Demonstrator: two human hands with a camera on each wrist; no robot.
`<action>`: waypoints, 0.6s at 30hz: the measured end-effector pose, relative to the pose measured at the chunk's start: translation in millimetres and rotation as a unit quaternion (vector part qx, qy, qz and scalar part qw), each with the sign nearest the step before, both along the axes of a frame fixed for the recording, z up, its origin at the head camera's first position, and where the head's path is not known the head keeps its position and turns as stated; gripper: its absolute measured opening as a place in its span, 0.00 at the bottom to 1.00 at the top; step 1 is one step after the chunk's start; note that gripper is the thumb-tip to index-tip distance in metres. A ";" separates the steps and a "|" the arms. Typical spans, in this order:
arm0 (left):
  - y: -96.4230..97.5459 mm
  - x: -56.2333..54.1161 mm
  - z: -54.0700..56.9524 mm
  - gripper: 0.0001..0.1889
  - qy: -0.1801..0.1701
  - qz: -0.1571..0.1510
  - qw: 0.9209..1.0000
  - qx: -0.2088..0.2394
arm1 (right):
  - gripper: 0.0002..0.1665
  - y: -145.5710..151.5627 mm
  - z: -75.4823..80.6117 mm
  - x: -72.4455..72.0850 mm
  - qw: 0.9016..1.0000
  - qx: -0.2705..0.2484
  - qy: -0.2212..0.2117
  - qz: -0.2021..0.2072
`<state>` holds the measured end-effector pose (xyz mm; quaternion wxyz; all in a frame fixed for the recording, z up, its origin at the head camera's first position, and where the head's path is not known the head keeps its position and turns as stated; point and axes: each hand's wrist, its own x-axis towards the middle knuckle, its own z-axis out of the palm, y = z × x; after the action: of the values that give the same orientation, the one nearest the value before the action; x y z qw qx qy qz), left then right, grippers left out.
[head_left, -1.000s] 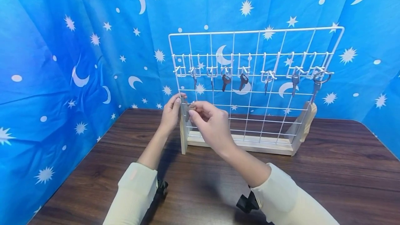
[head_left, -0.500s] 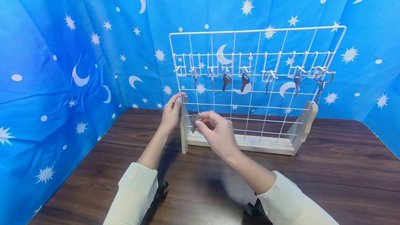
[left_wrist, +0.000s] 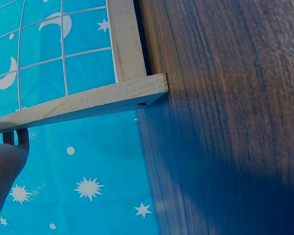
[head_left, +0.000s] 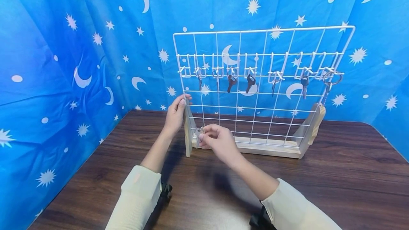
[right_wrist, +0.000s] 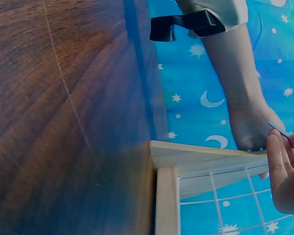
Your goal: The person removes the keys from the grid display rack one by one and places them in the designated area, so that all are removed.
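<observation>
A white wire grid rack (head_left: 262, 30) stands on the table in a wooden frame. My left hand (head_left: 175, 116) grips the rack's left wooden side (head_left: 187, 141), thumb in front; in the left wrist view its fingertips touch the wooden edge (left_wrist: 83, 104). Low before the grid's left end, my right hand (head_left: 220, 141) pinches a key (head_left: 198, 138) on a ring between thumb and fingers. The right wrist view shows that key (right_wrist: 278, 129) edge-on. Several other keys, among them a dark key (head_left: 231, 83) and another dark key (head_left: 250, 83), hang from the row of white hooks.
A larger ring (head_left: 332, 77) with a key hangs at the far right hook. The wooden base bar (head_left: 268, 148) runs along the rack's bottom. Dark wood table (head_left: 127, 141) lies around it, with a blue star-and-moon cloth (head_left: 105, 56) behind and left.
My right hand has moved down along the front of the grid with the key, from beside the left hand to near the base bar. The left hand has stayed on the wooden side.
</observation>
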<state>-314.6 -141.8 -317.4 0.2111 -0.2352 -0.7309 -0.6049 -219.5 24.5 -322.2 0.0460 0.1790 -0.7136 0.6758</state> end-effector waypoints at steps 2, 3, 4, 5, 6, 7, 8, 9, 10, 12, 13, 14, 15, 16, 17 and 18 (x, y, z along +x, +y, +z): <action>0.0 0.4 0.4 0.17 -0.001 -0.001 1.000 0.002 | 0.08 -1.3 -3.5 -3.3 0.999 -0.011 -0.029 0.013; 0.0 0.2 0.4 0.17 -0.001 -0.002 1.000 0.003 | 0.08 -2.0 -5.5 -4.7 0.999 -0.016 -0.041 0.019; 0.0 0.0 0.6 0.17 -0.002 -0.005 1.000 0.005 | 0.08 -2.7 -7.9 -6.1 0.998 -0.019 -0.050 0.024; -0.1 -0.3 0.7 0.17 -0.003 -0.006 1.000 0.006 | 0.08 -3.6 -10.2 -7.2 0.998 -0.023 -0.058 0.029; -0.1 -0.6 0.9 0.17 -0.003 -0.007 1.000 0.007 | 0.08 -4.6 -12.3 -8.2 0.997 -0.026 -0.067 0.033; -0.1 -0.4 1.4 0.17 -0.005 -0.009 1.000 0.009 | 0.08 -5.8 -14.7 -9.3 0.996 -0.029 -0.077 0.037; -0.2 0.1 2.0 0.17 -0.006 -0.010 1.000 0.011 | 0.08 -7.3 -16.9 -10.4 0.995 -0.031 -0.085 0.039; -0.2 0.8 3.0 0.17 -0.008 -0.011 1.000 0.012 | 0.08 -8.8 -18.9 -11.5 0.994 -0.031 -0.092 0.040; 0.8 4.6 5.8 0.16 -0.008 -0.011 1.000 0.011 | 0.08 -10.4 -20.8 -12.7 0.994 -0.030 -0.100 0.040; 2.5 10.7 11.1 0.16 -0.010 -0.011 1.000 0.010 | 0.07 -13.7 -24.0 -14.9 0.992 -0.028 -0.116 0.038; 3.2 13.6 13.5 0.16 -0.011 -0.011 1.000 0.009 | 0.07 -15.2 -25.6 -16.0 0.991 -0.024 -0.123 0.038; 4.1 16.9 15.9 0.16 -0.011 -0.009 1.000 0.007 | 0.06 -16.4 -27.0 -16.9 0.991 -0.019 -0.128 0.038; 5.2 19.7 18.2 0.16 -0.011 -0.009 1.000 0.006 | 0.06 -17.4 -28.6 -17.6 0.990 -0.015 -0.134 0.040; 6.2 22.4 20.1 0.16 -0.011 -0.008 1.000 0.005 | 0.06 -18.1 -30.2 -18.2 0.989 -0.009 -0.140 0.043; 6.2 22.2 20.1 0.16 -0.012 -0.010 1.000 0.006 | 0.06 -18.7 -31.9 -18.5 0.988 -0.004 -0.145 0.048; 6.4 22.9 20.4 0.16 -0.013 -0.011 1.000 0.008 | 0.06 -19.1 -33.8 -18.8 0.987 0.003 -0.150 0.054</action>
<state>-291.8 -135.3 -297.0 0.1970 -0.2340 -0.7260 -0.6159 -238.3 5.4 -356.0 -0.0985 0.1135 -0.7035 0.6947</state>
